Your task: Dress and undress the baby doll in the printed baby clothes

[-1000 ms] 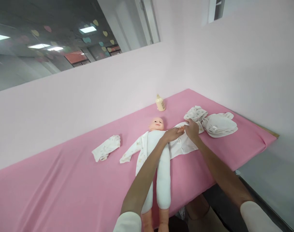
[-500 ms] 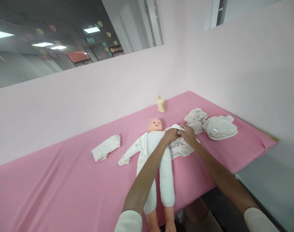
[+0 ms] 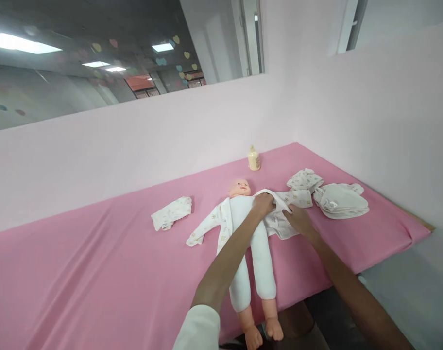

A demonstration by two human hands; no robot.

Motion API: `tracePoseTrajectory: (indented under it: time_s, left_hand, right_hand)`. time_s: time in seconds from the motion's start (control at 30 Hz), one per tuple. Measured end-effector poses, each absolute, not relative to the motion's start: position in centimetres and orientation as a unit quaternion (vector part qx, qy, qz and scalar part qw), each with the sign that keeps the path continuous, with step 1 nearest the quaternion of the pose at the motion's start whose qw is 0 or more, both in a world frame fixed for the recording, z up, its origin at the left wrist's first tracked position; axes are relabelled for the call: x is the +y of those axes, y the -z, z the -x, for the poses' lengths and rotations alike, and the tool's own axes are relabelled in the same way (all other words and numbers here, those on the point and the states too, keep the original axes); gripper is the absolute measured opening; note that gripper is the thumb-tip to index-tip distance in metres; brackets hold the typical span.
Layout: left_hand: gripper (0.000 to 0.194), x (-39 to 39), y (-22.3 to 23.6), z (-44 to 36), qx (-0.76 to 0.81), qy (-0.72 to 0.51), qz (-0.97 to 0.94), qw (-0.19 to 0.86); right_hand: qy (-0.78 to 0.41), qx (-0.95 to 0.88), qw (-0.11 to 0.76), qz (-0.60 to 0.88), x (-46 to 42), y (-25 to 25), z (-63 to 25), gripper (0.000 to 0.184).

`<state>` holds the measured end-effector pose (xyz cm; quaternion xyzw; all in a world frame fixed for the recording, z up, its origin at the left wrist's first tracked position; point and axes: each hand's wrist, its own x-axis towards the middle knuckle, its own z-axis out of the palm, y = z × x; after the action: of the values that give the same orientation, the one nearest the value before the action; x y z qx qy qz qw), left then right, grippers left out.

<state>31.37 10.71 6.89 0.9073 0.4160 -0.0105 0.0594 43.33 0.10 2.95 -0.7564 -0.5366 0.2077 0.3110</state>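
A baby doll [image 3: 247,228] lies on its back on the pink table cover [image 3: 97,272], head toward the wall. A white printed baby garment [image 3: 280,214] is spread under it, one sleeve out to the left. My left hand [image 3: 263,204] is closed on the garment's edge at the doll's right shoulder. My right hand [image 3: 298,219] rests on the garment's right flap beside the doll, fingers pressing down on the cloth.
A folded white cloth [image 3: 172,213] lies left of the doll. A cream bottle [image 3: 254,159] stands by the wall. A small printed garment [image 3: 304,179] and a white bundle [image 3: 340,200] lie to the right. The table edge runs near my body.
Both hands have drawn the garment's right side toward the doll's chest. My right hand has slid down and back from the sleeve end to the flap. The camera has shifted.
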Motion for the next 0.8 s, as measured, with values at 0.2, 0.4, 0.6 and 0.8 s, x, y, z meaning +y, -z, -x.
tracePoseTrajectory:
  time_s: [0.2, 0.4, 0.6, 0.8]
  left_hand:
    - [0.037, 6.8, -8.7, -24.0, 0.422, -0.049, -0.905, 0.032]
    - [0.045, 2.5, -9.3, -13.2, 0.603, -0.137, -0.782, 0.079]
    - [0.045, -1.0, -8.7, -11.3, 0.615, -0.144, -0.735, 0.246]
    - [0.023, -1.7, -8.7, -13.4, 0.598, -0.213, -0.715, 0.293]
  right_hand:
    - [-0.361, -0.556, 0.455, 0.595, -2.3, -5.8, -39.9, 0.021]
    - [-0.335, -0.620, 0.416, 0.576, -2.7, -5.7, -36.0, 0.019]
    - [-0.257, -0.601, 0.372, 0.659, -3.7, -3.9, -33.9, 0.009]
    - [-0.219, -0.525, 0.457, 0.683, -3.2, -5.6, -34.1, 0.020]
